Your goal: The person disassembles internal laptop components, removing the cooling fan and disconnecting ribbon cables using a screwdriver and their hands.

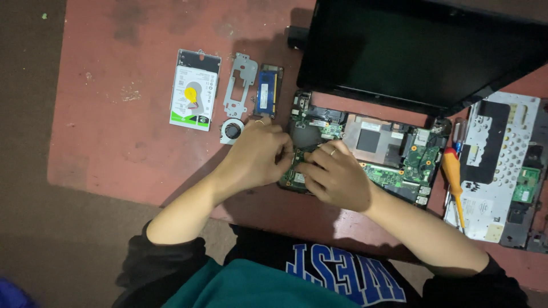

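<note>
Both hands meet on the green board (pixel 365 154), which lies under the black screen (pixel 422 51). Left hand (pixel 254 159) and right hand (pixel 337 177) pinch its left edge. A yellow screwdriver (pixel 454 179) lies at three o'clock.

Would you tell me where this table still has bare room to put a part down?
Free: the wide red table left of the hard drive. Crowded: the bracket, memory module and fan beside the motherboard, and around both hands.

hands (pixel 297 162) hide motherboard (pixel 394 159) corner, fingertips' grip unclear
</note>
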